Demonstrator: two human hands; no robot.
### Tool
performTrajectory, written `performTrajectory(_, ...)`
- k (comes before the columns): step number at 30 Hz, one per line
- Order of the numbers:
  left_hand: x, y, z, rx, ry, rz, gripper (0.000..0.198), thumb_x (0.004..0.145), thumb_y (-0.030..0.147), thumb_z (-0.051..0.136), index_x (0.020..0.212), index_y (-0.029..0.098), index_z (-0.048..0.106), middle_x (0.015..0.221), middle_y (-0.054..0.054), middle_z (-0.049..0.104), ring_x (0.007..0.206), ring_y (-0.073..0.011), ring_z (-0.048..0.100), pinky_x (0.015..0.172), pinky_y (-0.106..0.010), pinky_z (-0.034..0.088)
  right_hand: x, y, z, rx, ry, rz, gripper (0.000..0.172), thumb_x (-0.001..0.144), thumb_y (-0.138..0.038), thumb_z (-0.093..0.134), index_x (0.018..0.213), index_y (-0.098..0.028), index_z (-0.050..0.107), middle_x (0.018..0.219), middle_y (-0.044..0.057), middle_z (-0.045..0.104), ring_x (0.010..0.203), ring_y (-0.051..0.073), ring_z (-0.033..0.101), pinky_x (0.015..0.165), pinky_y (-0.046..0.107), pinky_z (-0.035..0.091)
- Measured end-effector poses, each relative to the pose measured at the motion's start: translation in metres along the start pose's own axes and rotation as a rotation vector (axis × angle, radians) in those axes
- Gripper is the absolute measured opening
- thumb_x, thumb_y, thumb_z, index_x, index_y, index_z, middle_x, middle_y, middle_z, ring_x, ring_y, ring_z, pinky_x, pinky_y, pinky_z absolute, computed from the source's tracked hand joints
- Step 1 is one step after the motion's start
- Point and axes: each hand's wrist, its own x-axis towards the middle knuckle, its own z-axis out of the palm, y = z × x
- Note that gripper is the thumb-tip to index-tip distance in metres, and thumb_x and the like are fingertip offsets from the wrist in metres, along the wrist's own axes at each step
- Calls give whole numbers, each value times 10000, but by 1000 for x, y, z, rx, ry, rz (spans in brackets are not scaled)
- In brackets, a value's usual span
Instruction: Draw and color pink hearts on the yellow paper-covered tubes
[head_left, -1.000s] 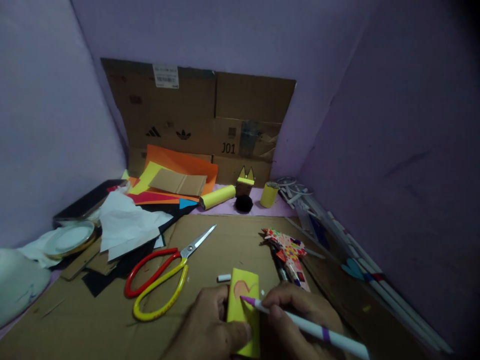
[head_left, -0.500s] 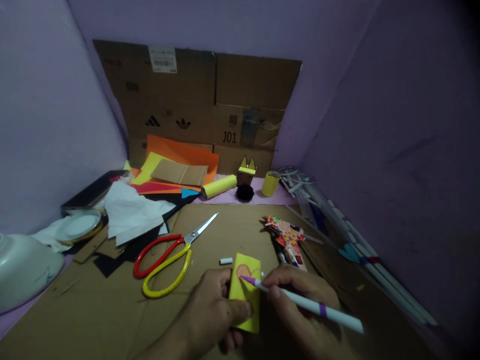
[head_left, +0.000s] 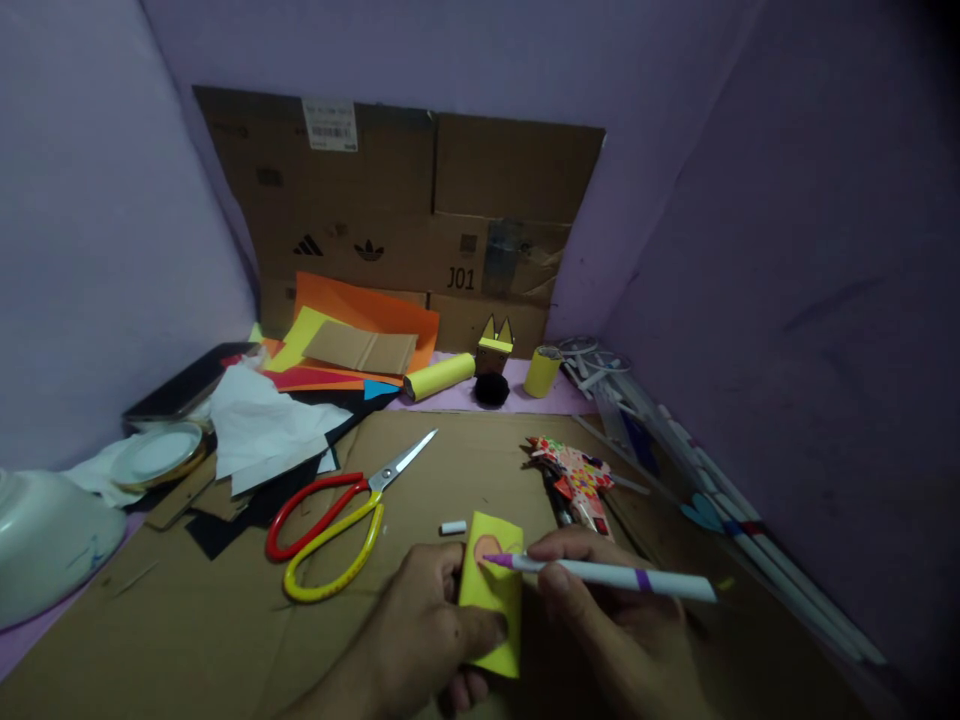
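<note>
At six o'clock, yellow piece: a slim, smooth oblong (head_left: 491, 592) held up over brown cardboard (head_left: 457, 455); near its top, a heart (head_left: 484, 543), peach-toned on its left lobe, only thinly lined on its right.
Left hand: between six and seven, the left hand (head_left: 427, 620) pinches the piece, thumb flat across the front, other fingers behind.
Right hand: at five, the right hand (head_left: 604, 590) pinches a slender white marker (head_left: 615, 573) with a purple tip and band. The tip is at the heart; whether it touches, I can't tell.
Just changed: the marker's tail has risen, so its barrel lies more level than half a second ago. The tip has stayed at the heart, so I judge the marking is still under way.
Small white cylinder: just left of the piece, a short, smooth tube (head_left: 453, 528).
Scissors: towards eight, metal scissors (head_left: 385, 474), blades slightly parted, one glossy looped handle red, the other yellow.
Patterned paper: between four and five, crinkled floral paper (head_left: 581, 475).
Dial's centre: a matte yellow roll (head_left: 440, 377) lying down, beside a fuzzy-looking black ball (head_left: 492, 390).
</note>
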Motion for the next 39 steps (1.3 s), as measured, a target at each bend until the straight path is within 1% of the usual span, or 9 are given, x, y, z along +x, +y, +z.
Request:
performTrajectory(7,-1,1,0,19,-23,25,228,599,219,535,812,136,536,474,18,549,344,-79,480,310,-155,371,0,2,2,28,-40,-75,146,768,-327,630,720,-212,705,513,-6,585,525,151,579,522,231,478)
performTrajectory(11,-1,1,0,15,-11,7,268,577,231,545,829,139,532,473,16,553,340,-86,482,311,-168,379,1,2,2,17,-61,-119,144,775,-315,625,725,-208,708,534,-4,588,499,137,550,516,230,467)
performTrajectory(18,-1,4,0,15,-6,-11,270,570,228,552,825,140,535,469,19,555,338,-88,479,314,-175,376,2,2,1,-22,-93,-118,176,791,-331,603,708,-202,690,542,2,590,508,144,540,518,235,459)
performTrajectory(24,-1,1,0,1,-3,-4,253,583,225,563,818,132,548,455,13,555,342,-96,488,313,-176,375,1,-1,-2,-31,-113,-114,224,821,-318,567,649,-199,647,533,-8,578,487,117,514,455,200,399)
performTrajectory(27,-2,3,0,7,-3,-2,252,586,217,563,823,132,546,463,12,556,348,-96,493,322,-178,379,3,1,-2,-31,-120,-151,192,821,-291,573,677,-197,658,549,-5,588,492,116,521,451,197,393)
performTrajectory(30,-2,4,1,19,-5,3,262,585,228,564,829,137,534,480,16,556,349,-92,490,325,-179,380,4,3,-3,-54,-160,-194,144,819,-266,581,738,-204,683,596,5,619,521,127,547,468,204,413)
performTrajectory(33,-2,4,1,17,-6,6,258,584,244,565,819,140,533,486,13,560,354,-93,491,323,-178,380,5,4,-5,-83,-193,-198,163,829,-271,568,734,-200,680,604,11,627,531,132,557,477,207,422)
performTrajectory(37,-2,3,1,16,-11,15,261,578,264,571,804,137,534,474,9,558,352,-91,486,323,-174,376,5,2,-6,-97,-178,-207,224,839,-282,549,662,-191,653,539,1,600,489,120,537,446,193,403)
performTrajectory(39,-2,4,0,17,-14,18,265,580,271,573,806,139,531,479,9,559,352,-89,484,321,-173,375,5,2,-6,-89,-144,-203,222,834,-288,557,661,-190,654,539,0,603,482,119,537,437,192,397)
